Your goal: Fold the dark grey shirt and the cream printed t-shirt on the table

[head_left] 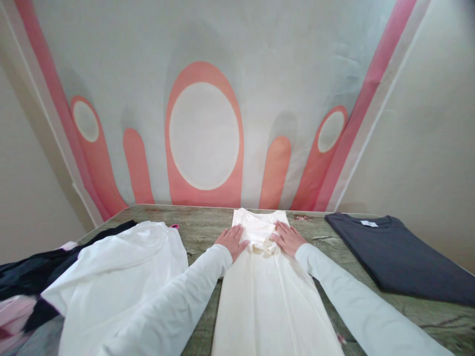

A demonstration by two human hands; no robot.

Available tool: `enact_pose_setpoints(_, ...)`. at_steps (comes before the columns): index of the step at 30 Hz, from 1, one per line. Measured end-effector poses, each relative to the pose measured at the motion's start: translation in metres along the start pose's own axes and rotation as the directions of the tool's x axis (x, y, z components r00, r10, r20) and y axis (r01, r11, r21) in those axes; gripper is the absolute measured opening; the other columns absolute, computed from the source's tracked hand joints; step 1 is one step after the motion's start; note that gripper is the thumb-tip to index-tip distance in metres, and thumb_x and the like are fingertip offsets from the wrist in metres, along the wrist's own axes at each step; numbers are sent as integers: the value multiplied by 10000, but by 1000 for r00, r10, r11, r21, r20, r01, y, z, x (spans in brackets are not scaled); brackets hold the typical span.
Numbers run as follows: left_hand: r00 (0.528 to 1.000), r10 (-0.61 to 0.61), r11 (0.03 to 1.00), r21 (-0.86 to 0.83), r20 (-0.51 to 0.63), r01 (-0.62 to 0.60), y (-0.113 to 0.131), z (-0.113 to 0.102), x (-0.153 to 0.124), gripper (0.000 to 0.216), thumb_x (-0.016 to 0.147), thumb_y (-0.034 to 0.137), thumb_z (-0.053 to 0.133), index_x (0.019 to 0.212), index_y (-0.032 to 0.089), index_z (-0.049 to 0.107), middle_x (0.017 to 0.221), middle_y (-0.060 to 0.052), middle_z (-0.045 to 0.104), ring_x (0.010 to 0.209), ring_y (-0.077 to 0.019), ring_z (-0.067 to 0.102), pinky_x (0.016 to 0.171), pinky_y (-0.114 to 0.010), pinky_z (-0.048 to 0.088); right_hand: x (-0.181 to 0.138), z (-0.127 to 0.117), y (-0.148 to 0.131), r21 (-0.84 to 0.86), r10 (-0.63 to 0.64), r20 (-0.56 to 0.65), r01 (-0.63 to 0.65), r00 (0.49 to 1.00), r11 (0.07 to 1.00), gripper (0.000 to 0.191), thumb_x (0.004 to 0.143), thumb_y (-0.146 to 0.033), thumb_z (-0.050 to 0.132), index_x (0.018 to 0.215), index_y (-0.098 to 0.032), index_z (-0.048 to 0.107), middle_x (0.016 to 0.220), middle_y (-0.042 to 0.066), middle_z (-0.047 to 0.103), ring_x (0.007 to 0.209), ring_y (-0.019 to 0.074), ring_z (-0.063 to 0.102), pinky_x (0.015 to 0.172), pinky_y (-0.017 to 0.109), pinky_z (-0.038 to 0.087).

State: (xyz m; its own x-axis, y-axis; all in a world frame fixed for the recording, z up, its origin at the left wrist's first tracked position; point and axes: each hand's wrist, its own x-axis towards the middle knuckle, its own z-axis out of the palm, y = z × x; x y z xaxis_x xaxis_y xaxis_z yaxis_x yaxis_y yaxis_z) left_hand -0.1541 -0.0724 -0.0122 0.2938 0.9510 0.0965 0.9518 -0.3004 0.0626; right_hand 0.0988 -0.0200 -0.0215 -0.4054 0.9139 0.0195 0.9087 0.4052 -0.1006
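Observation:
A cream-white dress [272, 301] lies lengthwise down the middle of the table, its neck end near the far edge and its skirt spreading toward me. Some fabric is bunched at the waist. My left hand [232, 240] rests flat on the left side of the bodice, fingers stretched out. On the opposite side, my right hand [289, 238] lies flat with its fingers extended over the cloth. Neither hand grips the fabric; both press on it from above. The lower end of the skirt runs out of view.
To the left sits a loose pile with a white shirt [129, 277] on top, black clothing [33, 272] and pink cloth [15, 314] beside it. A folded dark grey T-shirt [404, 262] lies at the right. Behind the wooden-patterned table [200, 217] hangs a pink-and-grey printed backdrop [256, 89].

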Motion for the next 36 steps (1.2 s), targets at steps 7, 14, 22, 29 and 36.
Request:
enact_pose_setpoints(7,995,-96,995,35,13,96,-17,-11,35,520,867,427,213,1314,169,279,1400,-61,198,1278,-201,162,1022,-424,142,23,-1,15,11,52,-32,-51,998,999,641,853,-519,50,1350,-138,187,1420,66,150,1291,175,118,1028,396,119)
enact_pose_setpoints(14,1000,-18,1000,-19,22,19,-15,1,77,524,864,458,208,1315,194,251,1403,-58,196,1274,-177,175,1014,-407,180,54,-2,22,-13,15,-8,-15,1000,1000,545,883,-418,63,1353,-166,177,1426,23,134,1293,137,95,1028,354,134)
enact_pose_setpoints(22,989,-145,989,-35,42,147,-32,9,93,592,849,519,100,1350,207,161,1420,-6,123,1292,-172,97,1024,-420,130,60,6,30,-1,138,-55,-139,989,990,667,831,-562,51,1349,-161,175,1423,71,139,1292,178,97,1019,390,131)
enact_pose_setpoints(29,970,-241,970,-39,22,241,-34,11,96,575,859,483,87,1343,194,200,1421,-30,114,1288,-200,118,1015,-435,138,63,3,34,61,320,-90,-315,943,947,726,814,-577,49,1336,-101,217,1406,107,181,1280,216,135,1015,422,115)
enact_pose_setpoints(36,965,-102,994,3,-243,105,-27,5,88,487,867,332,223,1334,197,230,1404,-8,199,1288,-153,113,1043,-350,102,59,3,33,-39,184,-212,-197,960,980,513,873,-360,78,1350,-202,183,1429,0,125,1290,171,68,1023,414,91)
